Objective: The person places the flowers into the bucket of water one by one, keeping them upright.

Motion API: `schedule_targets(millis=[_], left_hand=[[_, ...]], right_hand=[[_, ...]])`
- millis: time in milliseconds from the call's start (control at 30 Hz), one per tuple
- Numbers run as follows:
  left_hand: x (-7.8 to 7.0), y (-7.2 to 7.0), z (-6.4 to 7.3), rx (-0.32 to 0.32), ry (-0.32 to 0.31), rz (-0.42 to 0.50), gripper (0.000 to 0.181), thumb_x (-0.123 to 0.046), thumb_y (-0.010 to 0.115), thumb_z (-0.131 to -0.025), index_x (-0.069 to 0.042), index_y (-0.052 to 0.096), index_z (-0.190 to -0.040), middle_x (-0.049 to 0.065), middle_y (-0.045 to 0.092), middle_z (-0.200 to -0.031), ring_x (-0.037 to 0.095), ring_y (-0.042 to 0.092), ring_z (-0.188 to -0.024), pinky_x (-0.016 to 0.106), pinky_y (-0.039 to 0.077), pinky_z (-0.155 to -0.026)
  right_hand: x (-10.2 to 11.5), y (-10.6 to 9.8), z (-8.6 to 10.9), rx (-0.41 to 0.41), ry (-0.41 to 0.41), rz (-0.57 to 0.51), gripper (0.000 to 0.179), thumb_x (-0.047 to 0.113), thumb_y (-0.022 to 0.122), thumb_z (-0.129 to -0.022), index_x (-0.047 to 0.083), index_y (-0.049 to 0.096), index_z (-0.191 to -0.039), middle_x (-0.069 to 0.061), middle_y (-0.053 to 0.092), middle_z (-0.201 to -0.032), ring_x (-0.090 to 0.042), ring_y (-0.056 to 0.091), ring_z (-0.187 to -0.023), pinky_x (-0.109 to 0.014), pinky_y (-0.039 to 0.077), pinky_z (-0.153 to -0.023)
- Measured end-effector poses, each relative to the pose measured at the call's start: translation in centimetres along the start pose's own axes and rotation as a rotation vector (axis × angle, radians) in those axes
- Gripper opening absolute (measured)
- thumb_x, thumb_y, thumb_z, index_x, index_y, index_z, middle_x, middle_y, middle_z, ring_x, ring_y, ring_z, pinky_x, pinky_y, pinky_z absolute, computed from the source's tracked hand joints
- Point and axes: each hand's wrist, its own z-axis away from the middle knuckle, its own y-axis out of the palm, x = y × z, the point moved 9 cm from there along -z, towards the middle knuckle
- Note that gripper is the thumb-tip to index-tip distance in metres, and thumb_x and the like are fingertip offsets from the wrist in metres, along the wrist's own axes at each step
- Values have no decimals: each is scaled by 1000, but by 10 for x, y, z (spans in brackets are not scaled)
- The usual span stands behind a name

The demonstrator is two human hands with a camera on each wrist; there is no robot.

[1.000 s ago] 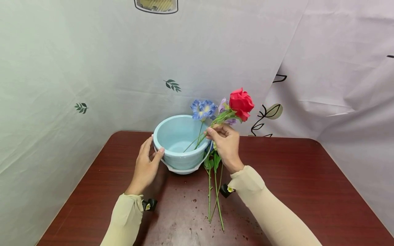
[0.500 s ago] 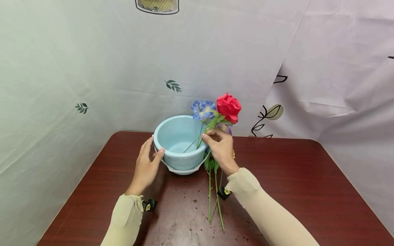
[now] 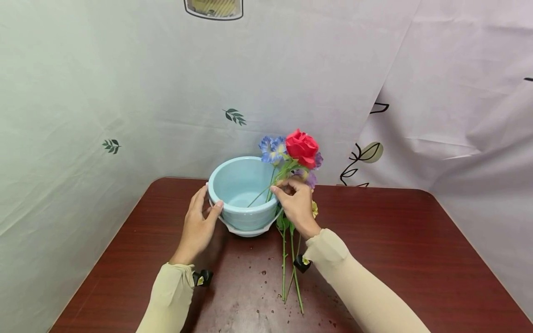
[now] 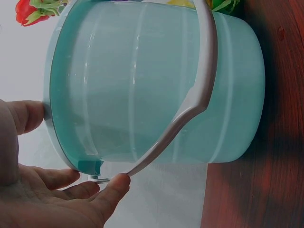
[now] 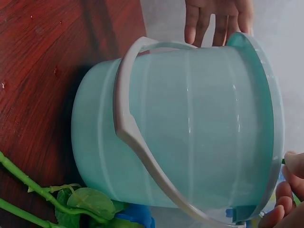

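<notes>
A light blue bucket [image 3: 247,217] with a lowered white handle [image 4: 206,61] stands on the table. Against its left side rests my left hand [image 3: 200,226], thumb at the rim and the other fingers stretched along the wall near the handle's end. My right hand [image 3: 297,203] pinches the green stem of a red rose [image 3: 302,148] just over the right rim. The lower end of that stem slants into the bucket. Beside the rose, a blue flower [image 3: 272,149] with a pale centre leans at the far right rim, its stem inside the bucket.
Green stems [image 3: 296,282] of more flowers lie right of the bucket, pointing to the front. Purple petals [image 3: 310,178] and a yellow bloom [image 3: 314,209] show past my right hand. Water drops dot the dark red table [image 3: 387,249]; white cloth [image 3: 166,92] hangs behind.
My right hand has moved left and slightly down with the rose, bringing its bloom close to the blue flower and its stem further into the bucket. The left hand stays in place.
</notes>
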Motion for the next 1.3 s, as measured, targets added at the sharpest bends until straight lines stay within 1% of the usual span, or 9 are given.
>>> schedule_targets(millis=[167,333,500,633,900,1133,1300], left_hand=[[0,0,0,1,-1,-4,62,-26,55,-99,-6,28,-151,11,27,-152,20,32,-135,40,41,-109],[0,0,0,2,-1,-3,61,-26,55,-99,-5,28,-151,11,28,-152,20,33,-135,40,41,-109],[0,1,0,3,-3,-13,62,-27,55,-99,-6,28,-151,11,27,-153,20,33,-135,40,41,-109],[0,0,0,2,1,-16,62,-27,55,-99,-6,28,-151,11,27,-153,20,32,-135,40,41,-108],[-1,0,0,0,9,-7,62,-26,55,-99,-5,28,-150,11,27,-153,21,32,-135,41,41,-108],[0,0,0,4,5,1,62,-27,55,-99,-6,28,-151,10,27,-153,20,32,-135,40,41,-109],[1,0,0,5,3,12,61,-27,54,-99,-6,28,-151,11,27,-153,21,31,-137,40,39,-110]], right_hand=[[-3,-2,-1,-37,40,47,8,10,76,-82,4,71,-81,-6,55,-72,-17,47,-64,-23,39,-55],[-9,-4,-4,-79,77,94,9,11,75,-83,4,70,-81,-5,56,-73,-15,44,-62,-24,38,-54],[-14,-5,-5,-91,106,89,9,11,73,-85,3,69,-83,-4,52,-74,-16,42,-63,-24,35,-55],[-16,-7,-5,-101,127,91,10,11,73,-85,2,68,-84,-4,53,-75,-16,43,-63,-25,36,-56],[-19,-10,-5,-135,138,104,9,10,74,-84,2,69,-84,-5,55,-76,-15,45,-64,-24,39,-56],[-20,-11,-3,-129,133,106,10,11,73,-84,3,68,-85,-6,55,-79,-17,45,-66,-26,38,-58],[-23,-13,0,-117,142,81,10,13,72,-86,4,69,-87,-7,56,-80,-18,44,-67,-26,37,-58]])
